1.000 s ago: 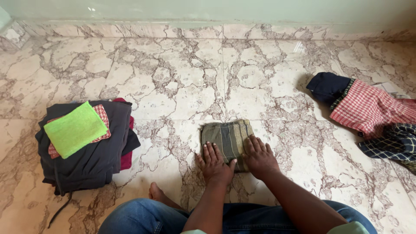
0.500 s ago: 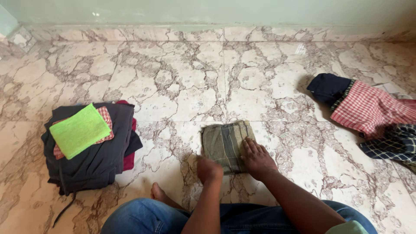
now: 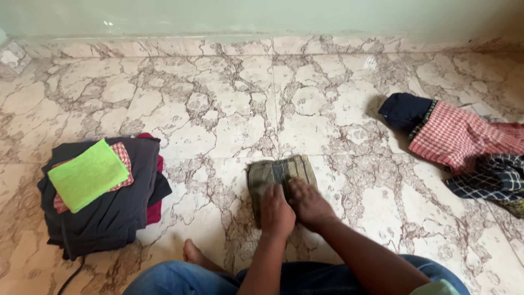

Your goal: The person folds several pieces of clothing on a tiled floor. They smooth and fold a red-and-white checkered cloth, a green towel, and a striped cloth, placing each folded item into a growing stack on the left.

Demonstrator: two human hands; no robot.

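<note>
Olive-grey folded cloth (image 3: 279,176) flat on marble floor (image 3: 218,114) near its front edge, left hand (image 3: 277,210) and right hand (image 3: 308,203) side by side pressing its near half, fingers curled loosely, gripping nothing; folded pile with green cloth (image 3: 87,175) well left.

Your left hand (image 3: 277,212) and right hand (image 3: 309,203) lay side by side, touching, on the near part of a folded cloth (image 3: 279,173) that rested on the floor (image 3: 218,104) straight ahead of your knees. Well to your left sat a stack of folded clothes (image 3: 109,213), with a small folded cloth (image 3: 87,175) on top of it. Far to your right lay a loose heap of garments (image 3: 464,142). Your bare foot (image 3: 195,254) was near your left knee. Beyond everything, the wall (image 3: 262,16) met the floor.
</note>
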